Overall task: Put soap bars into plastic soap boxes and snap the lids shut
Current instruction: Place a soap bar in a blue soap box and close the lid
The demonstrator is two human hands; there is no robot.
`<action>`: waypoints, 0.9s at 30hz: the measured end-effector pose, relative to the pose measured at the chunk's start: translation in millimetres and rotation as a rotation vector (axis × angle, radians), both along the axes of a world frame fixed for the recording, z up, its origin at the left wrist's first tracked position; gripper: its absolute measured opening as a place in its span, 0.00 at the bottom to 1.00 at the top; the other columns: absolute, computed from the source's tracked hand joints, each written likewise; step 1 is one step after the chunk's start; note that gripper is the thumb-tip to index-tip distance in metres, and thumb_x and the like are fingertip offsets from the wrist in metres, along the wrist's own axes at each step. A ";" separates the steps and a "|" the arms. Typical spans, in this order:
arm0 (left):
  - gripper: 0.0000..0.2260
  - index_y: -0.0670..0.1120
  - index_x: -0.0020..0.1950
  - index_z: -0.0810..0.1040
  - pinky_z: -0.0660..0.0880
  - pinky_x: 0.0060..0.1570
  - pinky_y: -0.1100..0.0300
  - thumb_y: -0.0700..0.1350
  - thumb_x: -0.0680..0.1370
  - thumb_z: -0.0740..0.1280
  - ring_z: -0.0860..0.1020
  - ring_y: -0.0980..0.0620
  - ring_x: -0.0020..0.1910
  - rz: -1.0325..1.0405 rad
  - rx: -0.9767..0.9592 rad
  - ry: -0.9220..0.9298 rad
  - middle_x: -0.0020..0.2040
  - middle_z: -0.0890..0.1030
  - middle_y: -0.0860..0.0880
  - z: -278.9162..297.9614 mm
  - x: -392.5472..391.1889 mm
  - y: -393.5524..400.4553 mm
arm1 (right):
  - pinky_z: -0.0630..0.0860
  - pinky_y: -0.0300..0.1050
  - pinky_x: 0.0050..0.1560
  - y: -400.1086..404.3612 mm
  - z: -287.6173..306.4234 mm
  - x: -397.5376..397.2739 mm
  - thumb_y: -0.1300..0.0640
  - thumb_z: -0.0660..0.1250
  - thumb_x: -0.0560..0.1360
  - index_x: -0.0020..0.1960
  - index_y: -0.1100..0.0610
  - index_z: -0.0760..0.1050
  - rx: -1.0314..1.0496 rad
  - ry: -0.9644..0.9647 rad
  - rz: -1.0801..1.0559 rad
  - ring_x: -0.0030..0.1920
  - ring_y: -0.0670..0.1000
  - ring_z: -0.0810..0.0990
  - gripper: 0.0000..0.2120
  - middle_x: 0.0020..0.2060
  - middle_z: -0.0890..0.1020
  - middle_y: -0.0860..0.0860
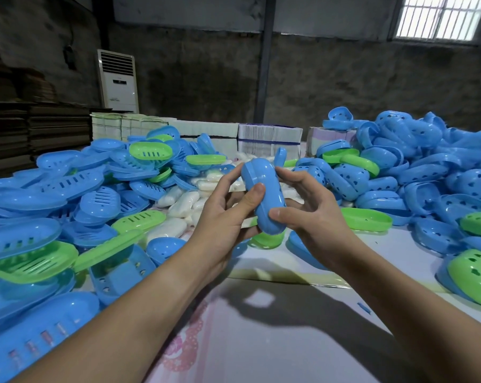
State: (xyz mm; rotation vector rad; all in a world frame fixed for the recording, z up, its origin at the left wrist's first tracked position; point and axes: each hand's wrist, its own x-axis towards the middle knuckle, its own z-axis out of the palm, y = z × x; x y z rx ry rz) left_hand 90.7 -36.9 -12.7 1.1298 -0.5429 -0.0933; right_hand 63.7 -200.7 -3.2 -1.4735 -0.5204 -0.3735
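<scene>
A closed blue soap box (264, 194) — an oval, glossy plastic case with its lid seated on the base — is held up in the air between two bare hands, above the middle of a table (261, 341) covered with a pale sheet. The box stands on end, tilted slightly, one rounded end pointing away from the camera. Whether a soap bar is inside cannot be seen.

Going from left to right: a heap of blue and green slotted trays and lids (67, 194) covers the left of the table. Beyond it, near the centre, lies a cluster of white wrapped soap bars (184, 200). The left hand (228, 214) grips the box from its left side, fingers curled behind it and the thumb pressed flat on the front face. The right hand (311, 208) grips the right side — thumb on the lower front edge, fingers curled round the upper edge. To the right rises a larger pile of blue box halves (427, 167) with heart-shaped holes, a few green ones among them.
</scene>
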 end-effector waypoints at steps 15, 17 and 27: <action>0.18 0.58 0.69 0.75 0.81 0.40 0.57 0.52 0.79 0.70 0.86 0.51 0.48 -0.035 0.035 0.080 0.53 0.87 0.50 2.7 1.9 0.7 | 0.81 0.48 0.47 2.2 1.6 -0.2 0.60 0.73 0.68 0.64 0.45 0.78 -0.066 0.045 -0.071 0.60 0.50 0.81 0.26 0.60 0.80 0.46; 0.19 0.59 0.70 0.74 0.81 0.40 0.57 0.51 0.80 0.69 0.86 0.52 0.49 -0.041 0.030 0.083 0.53 0.87 0.51 3.4 1.1 1.3 | 0.82 0.49 0.49 5.0 2.3 -1.3 0.61 0.73 0.67 0.64 0.45 0.78 -0.088 0.011 -0.121 0.54 0.48 0.84 0.27 0.59 0.81 0.45; 0.27 0.58 0.72 0.71 0.81 0.41 0.57 0.52 0.74 0.72 0.85 0.46 0.57 -0.052 -0.037 0.078 0.57 0.86 0.48 5.8 -1.4 1.3 | 0.79 0.42 0.48 8.1 3.4 -4.5 0.59 0.74 0.64 0.61 0.41 0.78 -0.139 -0.082 -0.204 0.51 0.54 0.84 0.27 0.59 0.81 0.43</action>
